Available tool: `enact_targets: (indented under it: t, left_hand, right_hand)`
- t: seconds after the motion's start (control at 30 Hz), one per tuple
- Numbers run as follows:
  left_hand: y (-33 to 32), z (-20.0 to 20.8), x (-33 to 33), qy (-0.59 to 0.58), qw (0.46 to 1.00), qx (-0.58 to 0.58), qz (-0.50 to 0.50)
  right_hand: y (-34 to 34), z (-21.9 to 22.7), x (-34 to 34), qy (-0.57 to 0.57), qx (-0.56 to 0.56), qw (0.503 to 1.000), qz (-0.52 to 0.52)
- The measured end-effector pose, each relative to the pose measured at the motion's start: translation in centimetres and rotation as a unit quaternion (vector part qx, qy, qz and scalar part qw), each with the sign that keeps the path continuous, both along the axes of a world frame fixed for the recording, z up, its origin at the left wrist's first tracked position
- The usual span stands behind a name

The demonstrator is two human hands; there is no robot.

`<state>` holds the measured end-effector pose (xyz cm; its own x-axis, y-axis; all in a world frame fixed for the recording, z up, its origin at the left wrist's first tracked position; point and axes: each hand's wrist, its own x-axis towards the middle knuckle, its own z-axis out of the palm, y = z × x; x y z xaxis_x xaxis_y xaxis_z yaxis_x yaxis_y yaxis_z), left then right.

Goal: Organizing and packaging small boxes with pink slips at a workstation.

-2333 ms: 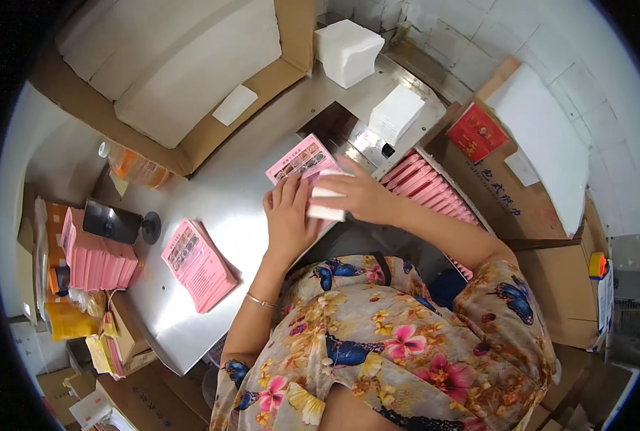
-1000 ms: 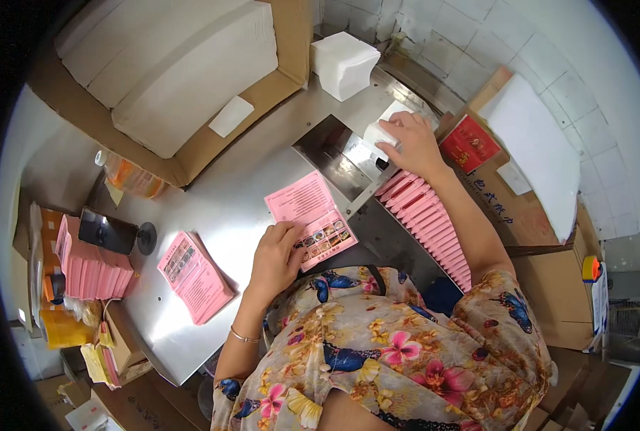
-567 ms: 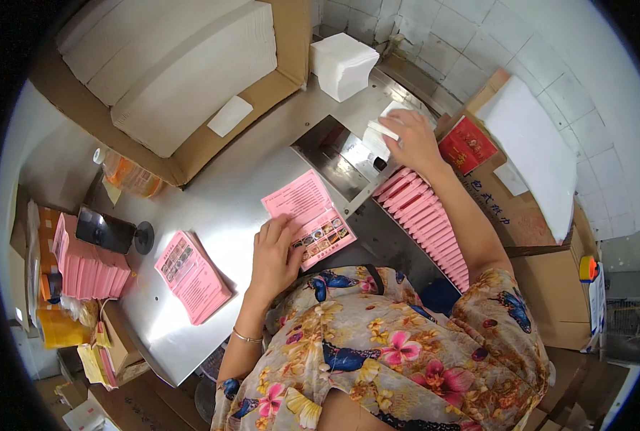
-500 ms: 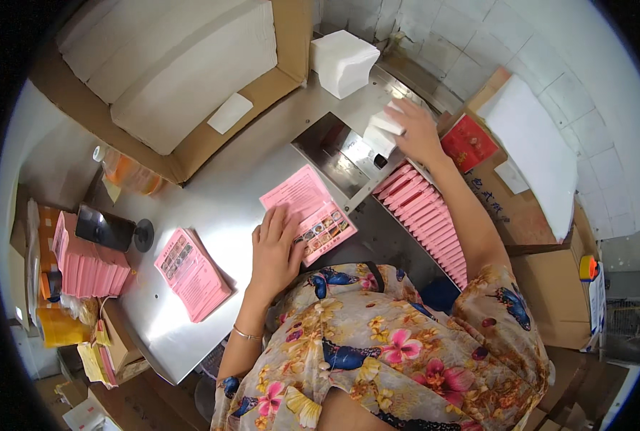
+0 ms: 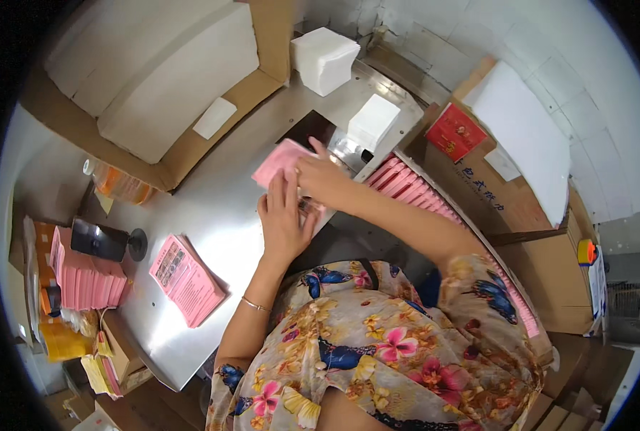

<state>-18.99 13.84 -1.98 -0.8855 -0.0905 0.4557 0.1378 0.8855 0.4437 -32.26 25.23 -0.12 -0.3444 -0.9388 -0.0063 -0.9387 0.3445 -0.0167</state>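
Steel table (image 5: pixel 223 208): the pink sheet (image 5: pixel 275 161) lies near the front edge under both hands, left hand (image 5: pixel 283 215) apparently steadying it, right hand (image 5: pixel 321 181) across it; whether either grips cannot be told. White paper stack (image 5: pixel 374 122) stands nearby, presumably for easy reach.

Bench: bare stainless-steel table (image 5: pixel 223 197), surface glossy, edges bent by lens. Lying flat at left: stack of pink printed leaflets (image 5: pixel 187 284), slightly fanned. Far side: open cardboard box (image 5: pixel 163 167). Far right: tall white napkin stack (image 5: pixel 325 63); nearer, a lower white napkin stack (image 5: pixel 374 121), beside a dark reflective plate (image 5: pixel 311 126). Whether that stack overlaps the plate: cannot tell. The plate is partly hidden.
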Motion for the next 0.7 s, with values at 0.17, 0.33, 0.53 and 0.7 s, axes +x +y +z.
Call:
enact_targets:
  t: [0.17,0.33,0.53,0.7]
  left_hand:
    - [0.1,0.9,-0.2,0.002,1.0,-0.012,-0.005]
    - [1.2,1.7,1.5,0.035,0.997,-0.027,-0.062]
    - [1.1,0.8,2.0,0.043,0.996,0.004,-0.082]
    - [1.6,1.0,2.2,0.023,0.997,0.012,-0.077]
  right_hand:
    - [-1.5,-3.4,-3.3,-0.038,-0.062,0.997,0.011]
    - [1.3,-3.4,-3.2,-0.092,-0.19,0.974,0.082]
    - [2.9,-3.3,-2.5,-0.061,-0.264,0.954,0.129]
    - [-2.7,-0.4,-0.2,-0.014,-0.051,0.998,0.028]
